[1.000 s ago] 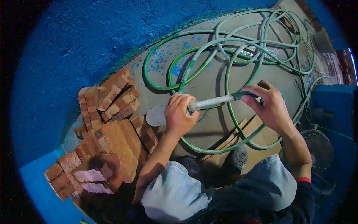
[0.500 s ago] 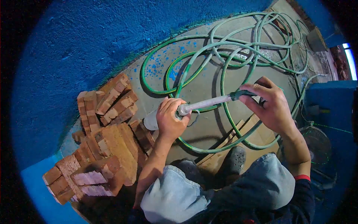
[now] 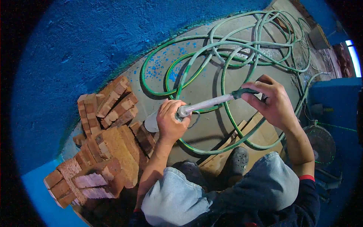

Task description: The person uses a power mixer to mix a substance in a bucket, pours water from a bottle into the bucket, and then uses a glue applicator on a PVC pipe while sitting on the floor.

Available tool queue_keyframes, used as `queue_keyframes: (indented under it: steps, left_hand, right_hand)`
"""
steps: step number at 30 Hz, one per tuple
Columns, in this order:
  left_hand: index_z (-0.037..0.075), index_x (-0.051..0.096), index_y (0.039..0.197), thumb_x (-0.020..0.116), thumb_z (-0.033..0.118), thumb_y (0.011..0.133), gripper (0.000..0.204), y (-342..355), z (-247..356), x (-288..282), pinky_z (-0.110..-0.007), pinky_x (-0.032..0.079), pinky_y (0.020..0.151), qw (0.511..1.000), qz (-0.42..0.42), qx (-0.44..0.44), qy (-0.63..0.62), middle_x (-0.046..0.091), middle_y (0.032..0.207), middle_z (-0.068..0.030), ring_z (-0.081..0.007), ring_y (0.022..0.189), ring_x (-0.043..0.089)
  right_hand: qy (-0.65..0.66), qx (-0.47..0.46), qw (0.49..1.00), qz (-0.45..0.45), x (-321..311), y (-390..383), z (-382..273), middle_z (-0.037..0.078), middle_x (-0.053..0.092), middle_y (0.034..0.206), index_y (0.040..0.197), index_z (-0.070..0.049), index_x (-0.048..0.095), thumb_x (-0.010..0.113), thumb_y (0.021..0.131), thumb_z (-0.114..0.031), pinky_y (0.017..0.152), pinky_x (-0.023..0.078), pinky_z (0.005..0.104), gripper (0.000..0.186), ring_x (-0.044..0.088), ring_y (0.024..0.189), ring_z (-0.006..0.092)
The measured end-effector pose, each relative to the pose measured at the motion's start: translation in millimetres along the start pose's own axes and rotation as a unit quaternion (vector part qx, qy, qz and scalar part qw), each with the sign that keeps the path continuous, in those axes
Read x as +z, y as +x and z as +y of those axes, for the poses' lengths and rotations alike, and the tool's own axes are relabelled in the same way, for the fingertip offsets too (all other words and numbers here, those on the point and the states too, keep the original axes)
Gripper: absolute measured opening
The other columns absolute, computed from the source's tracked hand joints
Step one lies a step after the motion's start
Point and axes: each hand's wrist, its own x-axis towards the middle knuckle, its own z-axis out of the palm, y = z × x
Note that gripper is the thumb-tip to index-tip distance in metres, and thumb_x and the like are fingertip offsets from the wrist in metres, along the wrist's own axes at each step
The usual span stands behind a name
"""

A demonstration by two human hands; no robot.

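My left hand (image 3: 172, 121) is closed around a white cylinder (image 3: 151, 122), whose body shows to the left of the fingers. At its other end a threaded neck (image 3: 183, 111) sticks out past my thumb, with a thin dark loop beside it. From the neck a pale rod (image 3: 210, 103) runs up to the right, ending in a dark green piece (image 3: 244, 92). My right hand (image 3: 270, 100) pinches that green piece between thumb and fingers. My palms hide part of both ends.
A tangled green hose (image 3: 204, 49) lies on the grey floor beyond my hands. Stacked bricks (image 3: 113, 147) stand at left, beside the blue wall (image 3: 83, 49). Cardboard (image 3: 261, 138) lies near my shoes (image 3: 239, 160). A fan (image 3: 319, 143) stands at right.
The rod is tilted very slightly more upward at its right end, and the view has shifted a little. Both hands keep their grips.
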Motion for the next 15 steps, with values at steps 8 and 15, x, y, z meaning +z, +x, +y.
queue_keyframes:
  steps: [8, 15]
  left_hand:
    - [0.005, 0.065, 0.089, 0.077, 0.008, 0.066, 0.027, -0.7, -1.6, 0.8, -0.045, 0.047, 0.092, 1.000, -0.004, -0.018, -0.019, 0.066, 0.092, -0.0121, -0.0345, 0.091, 0.062]
    - [0.005, 0.065, 0.093, 0.077, 0.008, 0.067, 0.029, -1.2, -2.3, 3.5, -0.047, 0.044, 0.096, 1.000, -0.008, -0.021, 0.002, 0.067, 0.095, -0.0112, -0.0340, 0.094, 0.062]
  right_hand:
    - [-0.001, -0.002, 1.000, 0.006, -0.2, -0.2, 5.1, 0.012, 0.061, 0.085, 0.102, -0.008, 0.070, 0.075, 0.081, -0.020, 0.063, 0.049, 0.0380, 0.025, 0.060, 0.071, 0.0290]
    - [-0.003, 0.003, 1.000, 0.002, -3.0, -1.7, 10.9, 0.013, 0.059, 0.082, 0.104, -0.011, 0.071, 0.075, 0.082, -0.024, 0.062, 0.047, 0.0386, 0.026, 0.058, 0.070, 0.0306]
